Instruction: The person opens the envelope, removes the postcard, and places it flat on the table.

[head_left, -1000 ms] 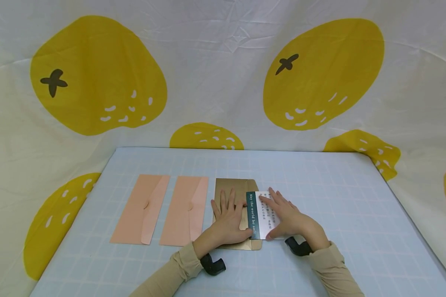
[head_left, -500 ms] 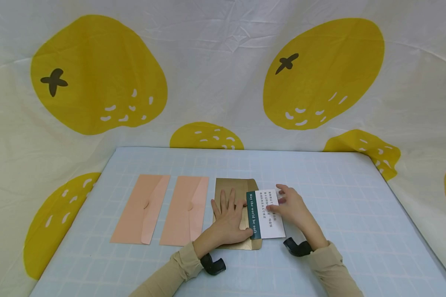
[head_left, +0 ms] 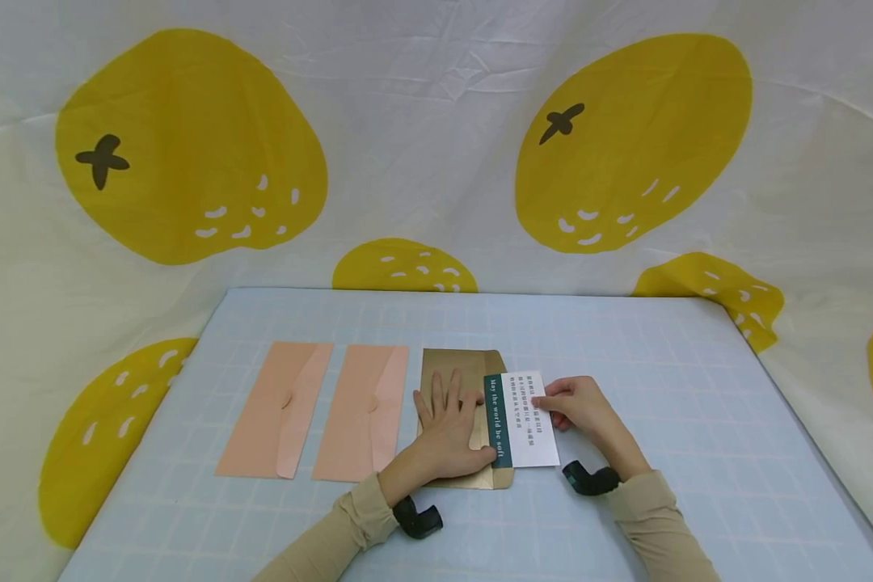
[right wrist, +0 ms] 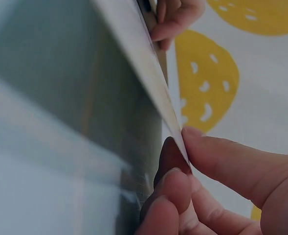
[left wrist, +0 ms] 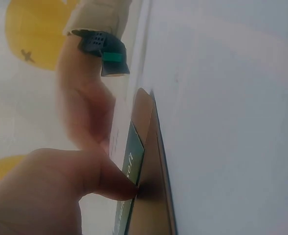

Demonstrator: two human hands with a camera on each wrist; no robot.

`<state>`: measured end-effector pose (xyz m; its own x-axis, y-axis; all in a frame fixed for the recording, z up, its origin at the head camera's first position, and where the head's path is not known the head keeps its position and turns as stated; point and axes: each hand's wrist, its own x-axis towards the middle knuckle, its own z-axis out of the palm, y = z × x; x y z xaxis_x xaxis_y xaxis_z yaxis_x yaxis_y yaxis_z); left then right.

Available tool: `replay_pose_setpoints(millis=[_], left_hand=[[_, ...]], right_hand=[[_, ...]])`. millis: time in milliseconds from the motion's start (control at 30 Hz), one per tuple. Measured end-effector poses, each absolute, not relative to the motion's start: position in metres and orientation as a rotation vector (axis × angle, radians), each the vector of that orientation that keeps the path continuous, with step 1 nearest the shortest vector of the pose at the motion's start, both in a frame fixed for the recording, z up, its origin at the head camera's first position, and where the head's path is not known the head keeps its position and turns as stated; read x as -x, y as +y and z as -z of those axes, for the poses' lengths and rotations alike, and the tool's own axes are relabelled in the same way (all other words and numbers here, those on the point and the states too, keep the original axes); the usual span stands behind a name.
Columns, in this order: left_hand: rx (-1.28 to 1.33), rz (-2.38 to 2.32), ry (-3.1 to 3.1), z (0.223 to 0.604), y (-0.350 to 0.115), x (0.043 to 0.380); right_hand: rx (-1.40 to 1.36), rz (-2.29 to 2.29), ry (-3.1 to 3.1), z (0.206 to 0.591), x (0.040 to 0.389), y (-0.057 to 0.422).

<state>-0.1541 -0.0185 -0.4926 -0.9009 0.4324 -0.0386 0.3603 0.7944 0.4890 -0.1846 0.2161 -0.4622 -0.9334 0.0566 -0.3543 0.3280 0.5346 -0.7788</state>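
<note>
A white card with a dark green strip and printed text overlaps the right side of a brown envelope in the head view. My left hand lies flat on the envelope, fingers spread. In the left wrist view its thumb reaches the green strip's edge, where the card lies over the brown paper. My right hand pinches the card's right edge. The right wrist view shows the card between thumb and fingers, its held side tilted up off the table.
Two pink envelopes with flaps folded lie side by side left of the brown one. The table has a pale blue checked cover. A white cloth with yellow fruit prints hangs behind it.
My right hand has gone from lying spread over the card to pinching its right edge. The card has shifted very slightly right. The left hand has stayed almost still.
</note>
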Motion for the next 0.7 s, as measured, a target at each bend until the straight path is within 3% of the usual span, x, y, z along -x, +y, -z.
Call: replay_pose_setpoints(millis=[700], left_hand=[[-0.708,-0.715,2.825,0.488,-0.028,0.161]], right_hand=[[-0.340,1.449,2.362,0.456,0.184,0.273]])
